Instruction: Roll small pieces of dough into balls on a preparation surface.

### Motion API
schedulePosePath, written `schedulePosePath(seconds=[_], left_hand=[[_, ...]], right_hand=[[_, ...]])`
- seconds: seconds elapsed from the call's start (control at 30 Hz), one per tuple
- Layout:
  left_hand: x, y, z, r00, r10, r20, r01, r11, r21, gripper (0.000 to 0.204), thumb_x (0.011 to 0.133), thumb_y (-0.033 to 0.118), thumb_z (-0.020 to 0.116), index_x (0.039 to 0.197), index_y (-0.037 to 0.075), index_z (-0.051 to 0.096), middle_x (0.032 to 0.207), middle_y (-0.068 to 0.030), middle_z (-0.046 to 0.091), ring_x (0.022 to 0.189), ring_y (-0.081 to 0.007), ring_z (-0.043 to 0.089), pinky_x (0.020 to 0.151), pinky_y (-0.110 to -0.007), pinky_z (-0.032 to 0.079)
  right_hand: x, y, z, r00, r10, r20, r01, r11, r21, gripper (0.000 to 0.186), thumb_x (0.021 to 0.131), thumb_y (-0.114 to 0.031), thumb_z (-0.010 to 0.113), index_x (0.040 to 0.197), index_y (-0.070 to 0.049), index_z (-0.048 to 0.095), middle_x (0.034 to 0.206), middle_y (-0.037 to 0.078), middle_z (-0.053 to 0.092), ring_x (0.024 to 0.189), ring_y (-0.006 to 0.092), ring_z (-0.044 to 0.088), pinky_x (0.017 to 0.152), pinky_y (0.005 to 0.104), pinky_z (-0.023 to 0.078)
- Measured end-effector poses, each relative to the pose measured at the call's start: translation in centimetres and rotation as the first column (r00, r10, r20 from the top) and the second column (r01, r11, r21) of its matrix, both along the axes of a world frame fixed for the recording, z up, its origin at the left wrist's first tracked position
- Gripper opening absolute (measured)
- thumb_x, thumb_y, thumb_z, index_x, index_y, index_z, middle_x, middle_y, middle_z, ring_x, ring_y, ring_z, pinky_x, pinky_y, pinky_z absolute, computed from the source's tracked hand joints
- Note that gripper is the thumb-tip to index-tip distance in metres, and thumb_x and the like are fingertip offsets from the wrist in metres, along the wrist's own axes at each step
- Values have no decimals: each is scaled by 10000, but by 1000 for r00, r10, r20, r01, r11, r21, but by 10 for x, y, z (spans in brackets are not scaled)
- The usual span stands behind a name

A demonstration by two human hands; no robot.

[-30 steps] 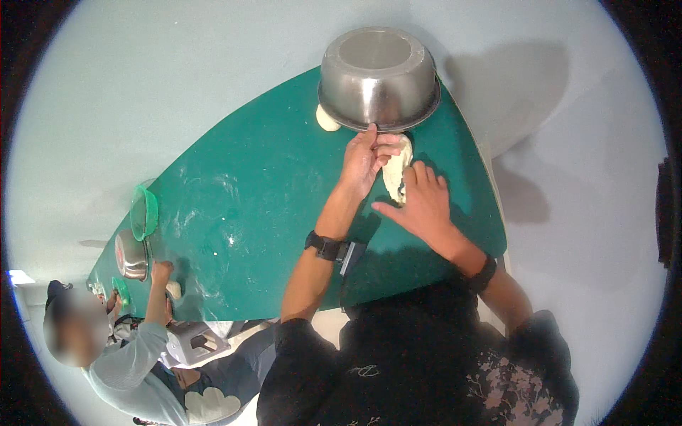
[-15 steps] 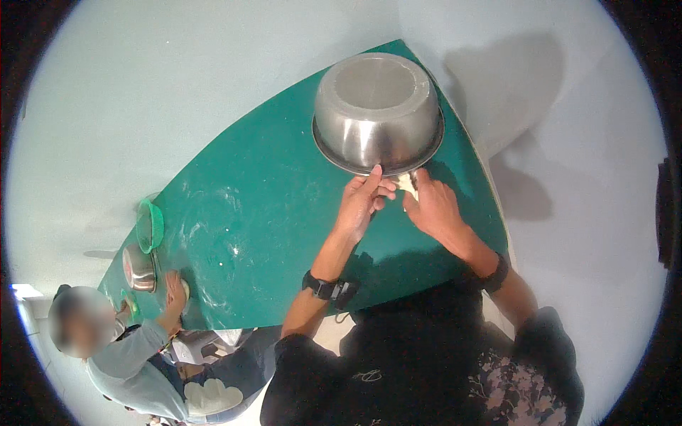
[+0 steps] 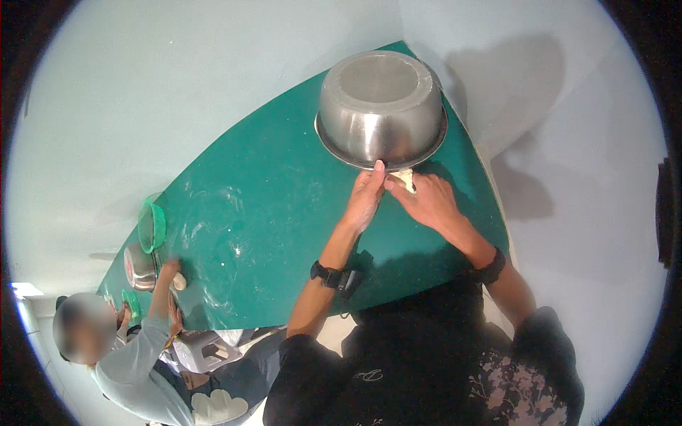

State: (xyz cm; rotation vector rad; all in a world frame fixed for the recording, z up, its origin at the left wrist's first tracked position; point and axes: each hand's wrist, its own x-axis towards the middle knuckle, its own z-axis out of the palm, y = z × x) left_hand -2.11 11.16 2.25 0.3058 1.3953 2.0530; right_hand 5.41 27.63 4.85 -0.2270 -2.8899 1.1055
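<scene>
Steel basin (image 3: 381,106), inverted, is gripped by the left hand (image 3: 365,197), seemingly to hold it raised above pale dough (image 3: 406,180), which the right hand (image 3: 428,200) grips.

bright, with glare on metal bowl (image 3: 381,117)

Single view here: a wide fisheye worn on the head, the left one of a side-by-side pair, pointing down and forward. It's pretty close to the wearer, so their black shirt (image 3: 419,348) fills a lot of the lower edge and the left hand (image 3: 364,197) and right hand (image 3: 430,201) sit near mid-frame. The green table (image 3: 277,192) spreads ahead, edges bowed.
</scene>
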Motion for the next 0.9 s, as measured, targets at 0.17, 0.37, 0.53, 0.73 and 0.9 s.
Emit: schedulePosePath(seconds=[0.17, 0.37, 0.53, 0.73, 0.9], left_hand=[[0, 5, -6, 999, 11, -32, -11, 1000, -12, 583, 1187, 525, 456, 1127, 11, 725, 1046, -93, 769, 1006, -177, 663, 998, -374, 500], [-2, 11, -10, 997, 38, -63, -42, 997, -58, 562, 1187, 514, 464, 1136, 8, 703, 1081, -92, 754, 1019, -185, 667, 1032, -392, 500], [1, 24, 5, 998, 43, -56, -48, 994, -102, 570, 1180, 524, 477, 1150, 3, 704, 1089, -105, 769, 1042, -198, 683, 1053, -389, 502], [-6, 0, 10, 998, 51, 35, -44, 985, -164, 577, 1146, 569, 541, 1137, 19, 716, 942, -86, 779, 833, -153, 701, 841, -320, 537], [-16, 3, 29, 979, 203, 5, -197, 957, -213, 430, 1077, 529, 700, 1026, 106, 643, 835, -20, 703, 659, -86, 585, 641, -245, 394]], right_hand=[[7, 3, -4, 994, 40, -101, -34, 998, 55, 397, 1074, -370, 660, 957, -5, 765, 818, 244, 746, 793, 468, 729, 700, 576, 554], [17, 16, 5, 918, 258, -303, -263, 964, 25, 249, 1019, -216, 691, 889, -5, 707, 793, 228, 710, 731, 460, 704, 650, 561, 540], [62, -13, 73, 631, 536, -561, -706, 696, -129, 244, 962, -162, 727, 791, -32, 612, 791, 146, 611, 681, 386, 609, 646, 471, 540], [68, 6, 76, 949, 264, -174, -312, 682, -661, 267, 1014, -121, 683, 1261, -20, 691, 1044, 122, 773, 666, 219, 657, 647, 395, 546], [59, 47, 11, 998, -46, 44, 61, 880, -471, 547, 1038, -208, 717, 1537, -75, 540, 1032, 143, 808, 769, 235, 770, 713, 389, 590]])
